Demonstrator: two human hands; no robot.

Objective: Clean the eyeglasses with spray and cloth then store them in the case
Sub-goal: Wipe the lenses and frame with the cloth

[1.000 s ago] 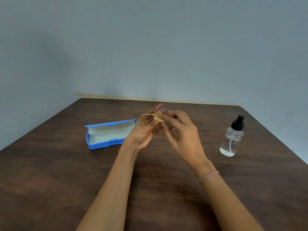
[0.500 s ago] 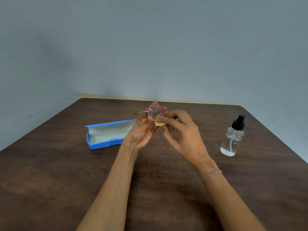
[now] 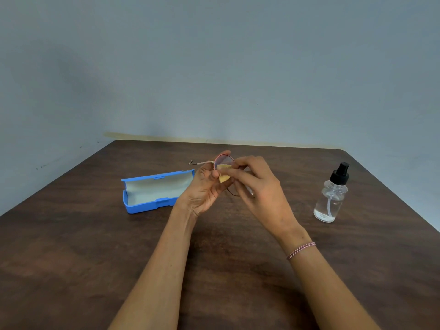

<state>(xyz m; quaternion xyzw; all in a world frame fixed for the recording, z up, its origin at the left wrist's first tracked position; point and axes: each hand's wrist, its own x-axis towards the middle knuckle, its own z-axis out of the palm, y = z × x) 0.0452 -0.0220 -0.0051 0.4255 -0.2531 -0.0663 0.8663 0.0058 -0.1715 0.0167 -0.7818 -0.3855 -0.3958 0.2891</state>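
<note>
Dark brown wood-grain table (image 3: 71,258) is sitting against a pale blue-grey wall (image 3: 214,67). Open blue plastic case (image 3: 142,208) is lying left of the hands; clear spray bottle with black pump (image 3: 329,198) is standing right. Left hand (image 3: 204,189) is gripping the red-rimmed round eyeglasses (image 3: 222,160) above mid-table. Right hand (image 3: 259,186) is pinching a small yellow cloth (image 3: 224,178) against the lens.

Table (image 3: 71,258): dark brown wood-grain top, fills lower half of view, far corners rounded, lighter patches in grain toward near-left part.
Wall (image 3: 214,67): plain pale blue-grey, rises behind table's far edge and beyond both its side edges.
Yellowish strip (image 3: 147,136): thin, along wall foot just past table's far edge, widest by far-left corner.
Dark specks (image 3: 40,166): few, small, on wall left of table.
Bracelet (image 3: 301,250): pink-and-white braided band, above table's near-right part.
</note>
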